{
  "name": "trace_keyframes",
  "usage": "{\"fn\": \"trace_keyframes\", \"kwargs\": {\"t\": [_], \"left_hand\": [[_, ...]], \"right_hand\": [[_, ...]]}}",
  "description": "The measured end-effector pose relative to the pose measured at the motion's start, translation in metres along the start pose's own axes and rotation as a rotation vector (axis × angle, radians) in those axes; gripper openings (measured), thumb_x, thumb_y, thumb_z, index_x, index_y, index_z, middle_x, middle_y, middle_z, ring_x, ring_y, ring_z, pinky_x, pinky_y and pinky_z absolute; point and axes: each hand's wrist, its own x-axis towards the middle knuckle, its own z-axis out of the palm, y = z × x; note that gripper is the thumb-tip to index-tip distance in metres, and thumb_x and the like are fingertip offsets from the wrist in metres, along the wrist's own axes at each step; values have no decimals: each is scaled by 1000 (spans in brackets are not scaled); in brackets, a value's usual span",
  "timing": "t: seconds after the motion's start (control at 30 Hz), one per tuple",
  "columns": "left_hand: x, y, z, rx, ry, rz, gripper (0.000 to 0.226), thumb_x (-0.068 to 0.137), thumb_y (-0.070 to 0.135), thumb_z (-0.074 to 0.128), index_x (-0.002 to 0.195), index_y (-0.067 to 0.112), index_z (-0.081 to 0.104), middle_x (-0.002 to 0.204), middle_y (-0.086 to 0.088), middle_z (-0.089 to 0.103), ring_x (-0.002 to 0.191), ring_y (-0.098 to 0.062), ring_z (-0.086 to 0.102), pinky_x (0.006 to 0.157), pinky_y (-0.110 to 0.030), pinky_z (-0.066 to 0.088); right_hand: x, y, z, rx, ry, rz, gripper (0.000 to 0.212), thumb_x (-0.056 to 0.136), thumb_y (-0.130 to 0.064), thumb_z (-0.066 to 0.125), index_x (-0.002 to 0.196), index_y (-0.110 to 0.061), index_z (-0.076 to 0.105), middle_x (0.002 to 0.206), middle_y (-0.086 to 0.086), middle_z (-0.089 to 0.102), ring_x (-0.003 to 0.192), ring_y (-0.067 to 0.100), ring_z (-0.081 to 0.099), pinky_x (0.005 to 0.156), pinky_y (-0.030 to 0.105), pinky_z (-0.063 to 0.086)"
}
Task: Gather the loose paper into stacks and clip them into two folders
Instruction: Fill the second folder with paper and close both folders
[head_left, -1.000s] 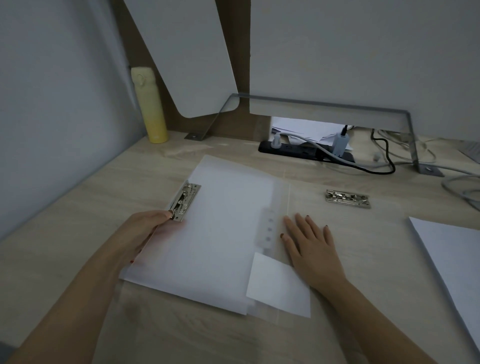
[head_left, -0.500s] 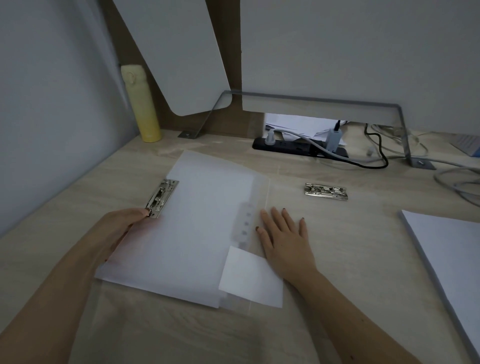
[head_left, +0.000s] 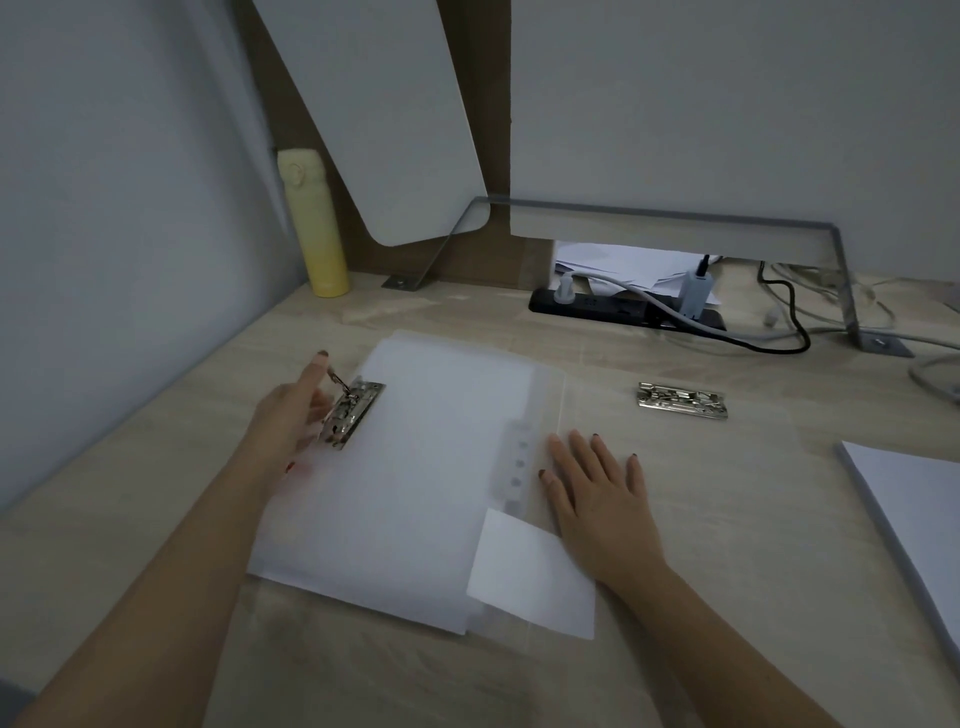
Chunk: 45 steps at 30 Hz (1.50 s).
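Desk (head_left: 130, 493), pale wood, walled at left and back.

Folder (head_left: 675, 447): clear plastic, open flat at the desk's middle, spine running front to back.

Paper stack (head_left: 415, 493): on the folder's left half, slightly skewed. A small white sheet (head_left: 530, 577) overlaps its near right corner, beside the spine.

Loose paper (head_left: 914, 519): second pile at the desk's right edge, well apart from the folder, partly out of frame.

Right hand (head_left: 597, 499): palm down on the folder's right half just beside the spine, fingers straight and slightly spread.

Left hand (head_left: 296, 415): at the stack's left edge. Index finger straight, touching the clip's raised lever; the other fingers are partly hidden. Pinch on the lever: cannot tell.

Bottle (head_left: 311, 223): yellow, upright, back left corner.

Power strip (head_left: 623, 306): black, along the back edge, cables plugged in.

Clip (head_left: 353, 415): metal, on the stack's left edge.

Second clip (head_left: 681, 400): on the folder's right half, beyond the right hand, untouched.
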Motion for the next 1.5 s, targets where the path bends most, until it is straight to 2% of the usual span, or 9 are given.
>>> {"fn": "trace_keyframes", "kwargs": {"t": [0.2,0.4,0.53,0.63,0.83,0.93,1.07,1.37,1.5], "left_hand": [[15,22,33,189,-16,214,40,97,42,36,110,13,61,103,-6,58,90,-20,53,74,-28,36],[15,4,41,400,-4,275,33,97,30,43,112,4,57,104,-7,57,93,-22,53,75,-31,39],[4,2,53,678,270,697,39,94,18,49,129,1,48,143,-20,40,131,-35,38,109,-43,30],[-17,10,81,878,190,940,42,95,22,42,135,6,45,151,-17,31,144,-30,20,118,-43,9],[-49,-4,157,1104,-346,780,49,101,34,22,148,24,19,160,1,6,147,-14,-3,118,-34,-7],[-56,-20,174,1216,-368,701,54,99,45,16,149,28,10,160,2,-2,146,-16,-10,117,-41,-11],[-62,-25,184,1264,-366,647,65,92,61,16,149,34,2,159,6,-11,145,-18,-18,115,-48,-15],[-57,-22,183,1279,-471,707,68,89,67,15,148,37,1,158,12,-11,144,-16,-22,114,-51,-16],[-56,-23,182,1282,-502,755,70,87,69,14,148,37,1,158,13,-9,144,-13,-20,116,-49,-14]], "right_hand": [[-1,1,0,29,-7,-4,104,60,-70,-34,148,-30,3,159,-4,1,146,16,-6,115,43,-8],[0,2,1,58,2,1,108,54,-64,-38,148,-31,4,159,-4,2,146,16,-6,115,43,-9],[1,2,0,32,-5,-5,105,55,-60,-38,148,-30,0,159,-4,-1,146,16,-7,115,43,-10],[0,1,-2,33,-12,-13,101,58,-58,-34,148,-30,0,159,-4,-2,146,17,-8,115,43,-10],[1,12,-7,73,-16,-101,99,61,-60,-28,148,-27,5,159,-4,3,146,14,-4,113,33,-11],[7,36,-10,98,21,-35,89,76,-65,-18,149,-22,11,159,1,3,146,14,-3,112,27,-11],[28,67,-18,50,50,143,59,97,-45,14,149,-18,11,159,8,-3,146,19,-8,116,33,-8],[83,99,-31,-50,62,89,56,98,-40,21,149,-16,9,159,6,5,146,22,0,118,35,-2],[82,103,-33,-46,132,65,51,98,-35,29,143,-13,29,150,9,32,140,26,24,116,37,12]]}}
